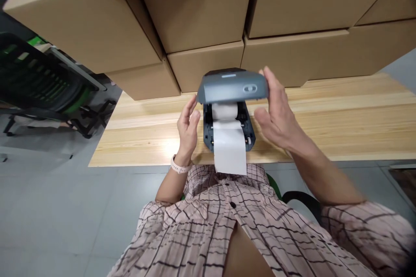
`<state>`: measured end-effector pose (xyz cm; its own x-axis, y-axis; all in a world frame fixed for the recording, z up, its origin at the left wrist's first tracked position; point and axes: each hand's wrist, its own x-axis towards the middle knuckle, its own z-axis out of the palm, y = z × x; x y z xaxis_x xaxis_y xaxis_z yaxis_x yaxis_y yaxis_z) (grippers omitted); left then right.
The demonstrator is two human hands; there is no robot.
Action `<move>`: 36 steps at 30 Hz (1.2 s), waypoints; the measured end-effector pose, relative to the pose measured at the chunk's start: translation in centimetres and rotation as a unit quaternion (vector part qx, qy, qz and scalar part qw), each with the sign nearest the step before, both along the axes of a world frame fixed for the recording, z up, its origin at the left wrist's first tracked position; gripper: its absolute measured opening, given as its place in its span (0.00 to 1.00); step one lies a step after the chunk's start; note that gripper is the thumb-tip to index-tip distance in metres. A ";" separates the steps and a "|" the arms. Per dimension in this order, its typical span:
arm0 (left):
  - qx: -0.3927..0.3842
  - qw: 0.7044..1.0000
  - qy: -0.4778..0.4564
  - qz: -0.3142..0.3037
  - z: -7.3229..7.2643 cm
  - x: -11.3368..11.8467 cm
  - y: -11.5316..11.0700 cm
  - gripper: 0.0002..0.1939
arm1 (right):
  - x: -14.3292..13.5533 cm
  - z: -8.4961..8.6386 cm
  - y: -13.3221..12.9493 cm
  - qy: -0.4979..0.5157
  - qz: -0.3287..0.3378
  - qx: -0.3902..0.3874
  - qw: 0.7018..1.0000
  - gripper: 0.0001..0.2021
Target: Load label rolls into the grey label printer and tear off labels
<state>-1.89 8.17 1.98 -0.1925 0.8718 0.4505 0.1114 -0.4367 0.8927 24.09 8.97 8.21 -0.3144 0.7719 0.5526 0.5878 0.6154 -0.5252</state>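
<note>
Right here, squarely between left hand (187,127) and right hand (277,114): a printer (249,130), by the look of it, on the wooden surface (146,138). Sets the left hand at the lower left corner of the raised lid (227,90), fingertips up against it, thumb apart, nothing enclosed in the palm. Answers across the way with the right hand: fingers along the lid's right end, thumb well clear beneath, no squeeze to be seen. Frames the lid from both ends, probably to steady it evenly. Impossible to tell from here how much of its weight to credit to the hands, how much to the hinge.

Now down between the two thumbs: a white paper roll (225,111), partly under the lid, likely cradled in the printer's body for free turning. From there toward the body, out between both wrists: a white paper strip (230,149), over the printer's front and past the surface's near edge in this view. Lies nearly straight, presumably for an even feed, free of either hand. Angles both forearms in from the sides, so leaving the strip a clear lane.

Beyond the fingertips: stacked cardboard boxes (195,13), crowding the far side; hence, perhaps, the printer's place so near both palms. Around the left wrist, a pale band (180,165). Well off beyond the left hand, a dark chair (42,86).
</note>
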 end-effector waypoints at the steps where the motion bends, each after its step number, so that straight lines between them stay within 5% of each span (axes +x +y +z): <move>1: -0.026 1.000 0.011 -0.012 -0.1 -0.2 1.2 0.30 | -0.3 1.0 1.5 0.000 0.004 0.023 1.000 0.48; 6: -0.160 0.981 0.010 -0.109 -1.4 -0.7 4.6 0.47 | -2.8 4.9 7.2 0.033 -0.028 0.043 0.998 0.43; 10: -0.159 0.975 0.003 -0.157 -1.9 -0.6 4.5 0.47 | -3.4 6.9 10.2 0.045 -0.027 0.009 0.999 0.37; 14: -0.181 0.978 0.044 -0.096 -1.4 -0.3 4.0 0.46 | -2.2 8.2 13.1 0.012 0.029 0.000 1.000 0.39; 17: -0.227 0.965 0.128 -0.018 -0.6 -0.1 3.5 0.41 | -1.6 8.7 13.2 -0.041 0.009 0.026 0.999 0.42; 21: -0.267 0.948 0.175 -0.015 0.4 0.1 2.9 0.37 | -2.7 7.2 10.3 -0.094 -0.021 0.123 0.988 0.28; 24: -0.258 0.947 0.190 -0.040 1.1 0.0 2.9 0.38 | -4.1 4.5 9.0 -0.224 0.079 0.017 0.971 0.19; 27: -0.249 0.938 0.234 -0.052 1.6 -0.2 3.1 0.36 | -5.1 2.0 9.5 -0.334 0.156 -0.106 0.923 0.31; 30: -0.245 0.936 0.249 -0.051 1.7 -0.3 3.3 0.33 | -5.8 0.7 10.3 -0.373 0.189 -0.122 0.900 0.47; 36: -0.240 0.943 0.225 -0.055 1.3 -0.3 3.2 0.34 | -5.7 1.8 10.0 -0.369 0.214 -0.120 0.896 0.53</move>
<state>-2.18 11.36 3.27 0.0284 0.9995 0.0132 0.5038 -0.0257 0.8635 18.40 19.01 10.05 -0.8218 0.5620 -0.0935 0.5666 0.7892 -0.2371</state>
